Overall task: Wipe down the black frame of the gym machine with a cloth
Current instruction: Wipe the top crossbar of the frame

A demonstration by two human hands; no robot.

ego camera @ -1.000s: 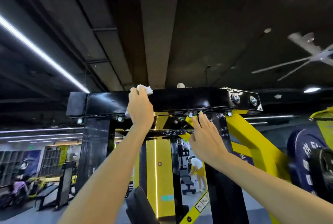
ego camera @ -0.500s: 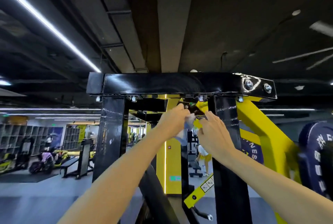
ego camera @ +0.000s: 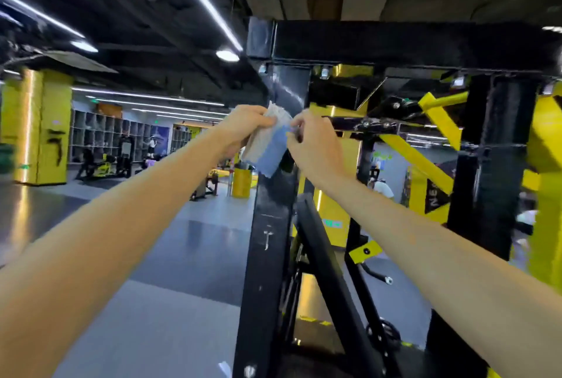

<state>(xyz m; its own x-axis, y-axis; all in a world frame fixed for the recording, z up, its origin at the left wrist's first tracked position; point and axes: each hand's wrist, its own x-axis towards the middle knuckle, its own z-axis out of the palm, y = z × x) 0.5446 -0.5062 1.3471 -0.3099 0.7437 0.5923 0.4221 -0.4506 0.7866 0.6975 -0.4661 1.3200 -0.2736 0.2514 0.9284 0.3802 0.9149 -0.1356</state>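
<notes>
While both arms reach up, left hand (ego camera: 243,131) grips the left edge of the blue-white cloth (ego camera: 267,146), fingers curled round it. Right hand (ego camera: 314,146) pinches the cloth's right edge. Cloth hangs in front of the upper part of the black upright post (ego camera: 267,240), just below the black top crossbeam (ego camera: 395,43). Can't tell if it touches the post. Yellow arms (ego camera: 419,158) sit right of the post. Frame is motion-blurred.
</notes>
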